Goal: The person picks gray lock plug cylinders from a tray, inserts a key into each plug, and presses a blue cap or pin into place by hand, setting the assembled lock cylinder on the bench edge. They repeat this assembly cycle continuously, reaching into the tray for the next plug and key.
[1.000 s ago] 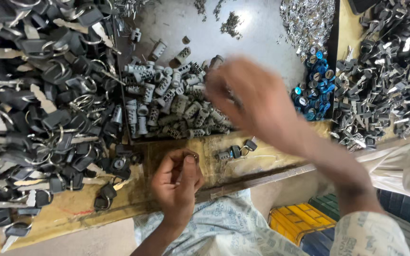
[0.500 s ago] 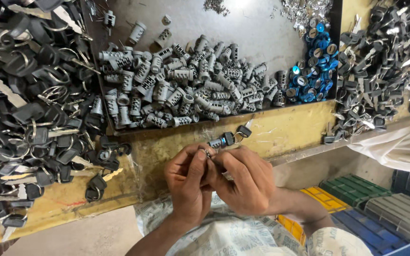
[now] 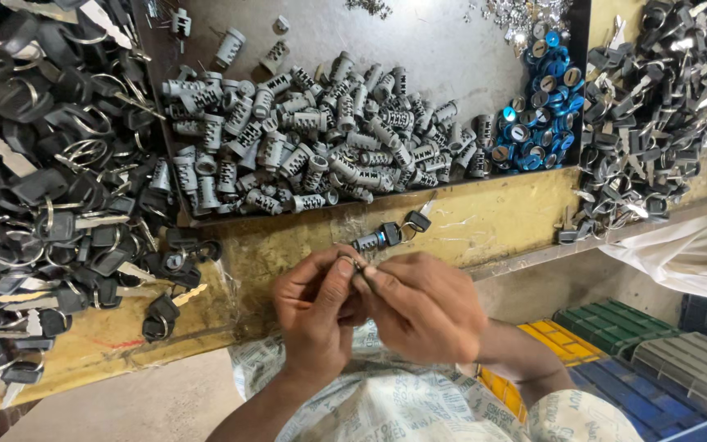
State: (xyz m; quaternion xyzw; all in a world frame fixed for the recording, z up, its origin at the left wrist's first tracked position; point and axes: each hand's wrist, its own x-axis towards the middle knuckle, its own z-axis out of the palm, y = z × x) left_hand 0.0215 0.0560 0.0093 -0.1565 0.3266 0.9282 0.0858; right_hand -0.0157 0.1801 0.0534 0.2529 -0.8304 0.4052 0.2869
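My left hand [image 3: 314, 311] and my right hand [image 3: 423, 307] meet over the front edge of the yellow bench [image 3: 493, 221]. Between their fingertips they pinch a small grey lock cylinder [image 3: 352, 265], mostly hidden by the fingers. Just beyond them on the bench lies an assembled cylinder with a black-headed key [image 3: 386, 236]. Behind that, a dark tray [image 3: 443, 49] holds a heap of grey lock cylinders [image 3: 312, 147].
A pile of black-headed keys on rings [image 3: 51, 180] covers the bench at the left. Blue round caps [image 3: 538, 115] sit at the tray's right, and more black keys [image 3: 664, 98] lie at the far right. Coloured crates [image 3: 640, 360] stand below the bench.
A second ago my right hand was reaching out over the tray; it has come back and joined my left hand on the small cylinder. The view has shifted slightly.
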